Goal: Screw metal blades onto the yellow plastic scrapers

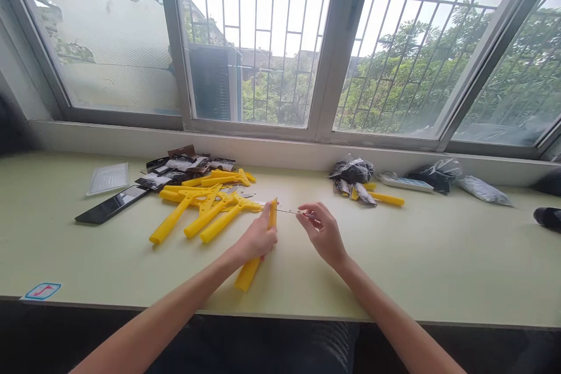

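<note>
My left hand (258,236) is wrapped round a yellow plastic scraper handle (249,274), held tilted above the table with its round grip end toward me. My right hand (322,231) pinches a thin screwdriver (288,211) with its fingertips; most of its grip is hidden by the fingers. The metal shaft points left, and its tip meets the upper part of the yellow handle. Just left of my left hand lies a pile of similar yellow handles (219,223), with a few small metal parts (245,193) behind them.
Behind the handles is a heap of black packets (175,166), beside a black flat box (111,204) and a clear tray (108,179). At the back right sit bagged black items (352,169), another yellow handle (388,198) and a white packet (484,190). Windows rise behind the table (416,263).
</note>
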A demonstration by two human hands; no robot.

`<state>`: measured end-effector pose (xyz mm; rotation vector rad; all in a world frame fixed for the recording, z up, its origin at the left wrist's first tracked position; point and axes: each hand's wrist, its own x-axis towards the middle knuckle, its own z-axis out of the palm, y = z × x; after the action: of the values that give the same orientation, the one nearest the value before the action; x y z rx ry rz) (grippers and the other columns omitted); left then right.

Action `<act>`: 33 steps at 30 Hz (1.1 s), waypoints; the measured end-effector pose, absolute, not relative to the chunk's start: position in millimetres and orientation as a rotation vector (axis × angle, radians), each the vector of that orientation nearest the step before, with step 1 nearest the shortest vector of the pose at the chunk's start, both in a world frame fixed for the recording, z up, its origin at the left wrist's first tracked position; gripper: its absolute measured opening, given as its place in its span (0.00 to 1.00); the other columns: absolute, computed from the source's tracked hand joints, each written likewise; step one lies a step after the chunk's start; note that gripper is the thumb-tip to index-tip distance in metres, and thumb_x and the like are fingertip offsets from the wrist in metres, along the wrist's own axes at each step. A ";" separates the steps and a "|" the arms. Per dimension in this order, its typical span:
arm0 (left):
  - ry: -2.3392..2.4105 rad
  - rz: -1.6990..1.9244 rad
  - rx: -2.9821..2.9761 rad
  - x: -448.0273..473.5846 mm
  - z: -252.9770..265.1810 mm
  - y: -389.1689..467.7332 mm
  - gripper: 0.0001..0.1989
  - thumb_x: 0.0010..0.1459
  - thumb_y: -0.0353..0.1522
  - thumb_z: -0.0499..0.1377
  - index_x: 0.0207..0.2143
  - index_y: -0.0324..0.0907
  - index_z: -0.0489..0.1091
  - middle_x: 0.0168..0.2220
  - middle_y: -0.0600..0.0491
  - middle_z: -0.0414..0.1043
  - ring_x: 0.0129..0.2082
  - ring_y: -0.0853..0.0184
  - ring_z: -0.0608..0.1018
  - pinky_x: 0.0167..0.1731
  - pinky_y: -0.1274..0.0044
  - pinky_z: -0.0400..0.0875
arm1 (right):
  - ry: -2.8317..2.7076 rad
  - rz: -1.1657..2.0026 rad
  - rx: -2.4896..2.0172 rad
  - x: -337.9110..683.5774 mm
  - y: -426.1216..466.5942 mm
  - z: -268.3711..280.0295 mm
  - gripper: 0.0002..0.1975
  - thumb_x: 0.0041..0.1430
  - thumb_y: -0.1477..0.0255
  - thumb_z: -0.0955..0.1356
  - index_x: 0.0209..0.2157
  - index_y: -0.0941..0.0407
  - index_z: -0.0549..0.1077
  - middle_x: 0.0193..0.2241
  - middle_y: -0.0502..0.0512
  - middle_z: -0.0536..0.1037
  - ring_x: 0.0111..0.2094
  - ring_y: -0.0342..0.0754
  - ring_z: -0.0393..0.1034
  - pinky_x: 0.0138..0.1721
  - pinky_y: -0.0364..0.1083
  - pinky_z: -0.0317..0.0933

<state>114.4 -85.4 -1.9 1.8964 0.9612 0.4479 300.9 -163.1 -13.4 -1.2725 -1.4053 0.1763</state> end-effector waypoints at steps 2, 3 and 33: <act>0.959 0.451 1.901 114.4 -3.1 -85.3 0.43 0.61 0.31 0.50 0.73 0.46 0.31 0.34 0.51 0.70 0.19 0.72 0.68 0.15 0.83 0.65 | -1.381 0.211 -1.377 303.4 -161.7 -17.3 0.18 0.68 0.54 0.64 0.39 0.55 0.75 0.23 0.47 0.66 0.22 0.42 0.57 0.24 0.43 0.55; 0.954 0.453 1.903 114.5 -3.7 -85.4 0.42 0.61 0.31 0.50 0.73 0.46 0.32 0.34 0.51 0.70 0.19 0.72 0.68 0.15 0.83 0.65 | -1.382 0.225 -1.425 304.6 -161.2 -18.9 0.20 0.69 0.54 0.63 0.35 0.55 0.75 0.19 0.45 0.61 0.20 0.42 0.53 0.23 0.43 0.52; 0.942 0.459 1.884 113.4 -6.5 -84.6 0.43 0.60 0.32 0.51 0.73 0.44 0.33 0.35 0.49 0.71 0.20 0.70 0.68 0.15 0.81 0.66 | -1.354 0.219 -1.297 305.7 -161.7 -16.9 0.18 0.65 0.54 0.67 0.34 0.55 0.73 0.26 0.51 0.72 0.27 0.45 0.65 0.26 0.43 0.60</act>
<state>113.4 -84.6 -6.5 1.8844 0.9423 0.4587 305.7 -161.7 -16.9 -1.2966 -1.3543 0.2186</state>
